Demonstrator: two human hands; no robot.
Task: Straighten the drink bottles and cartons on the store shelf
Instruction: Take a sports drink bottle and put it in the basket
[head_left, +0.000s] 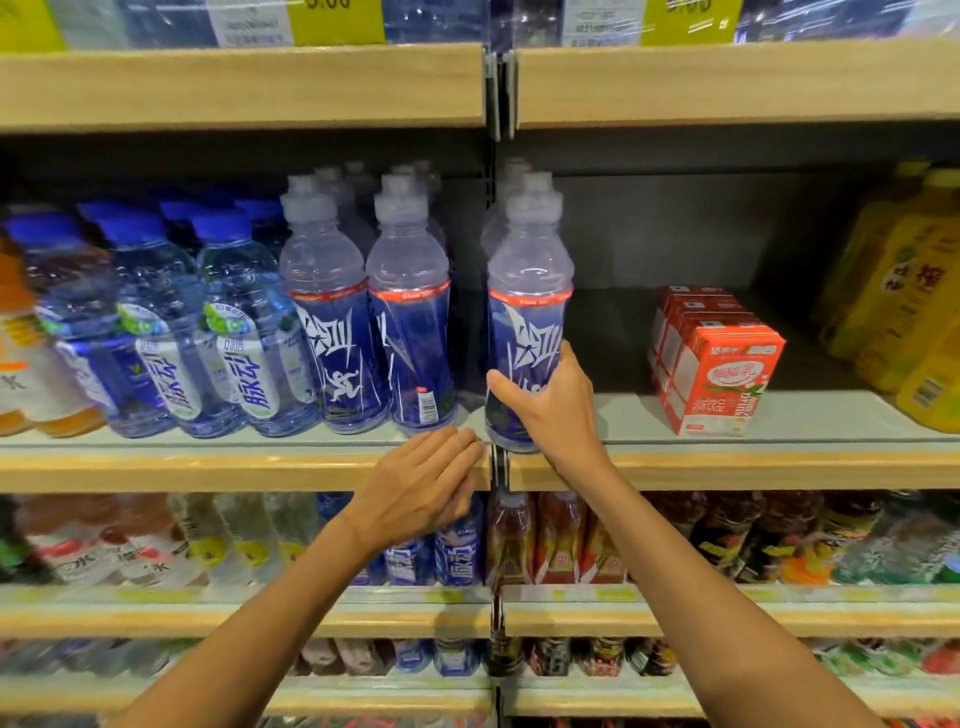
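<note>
Right hand (558, 410) grips clear blue-labelled sports bottle (527, 312) at wooden-edged shelf (727, 467) front; left hand (421, 483) relaxed, empty. Step: aligning bottle. Next, likely: square label forward, close gap to row.

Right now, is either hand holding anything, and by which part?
The right hand grips the blue-labelled bottle around its lower body; the left hand holds nothing.

Yellow price tags (335, 21) sit along the top edge. A metal post (500, 93) stands upright beside a grey back panel (675, 228).
</note>
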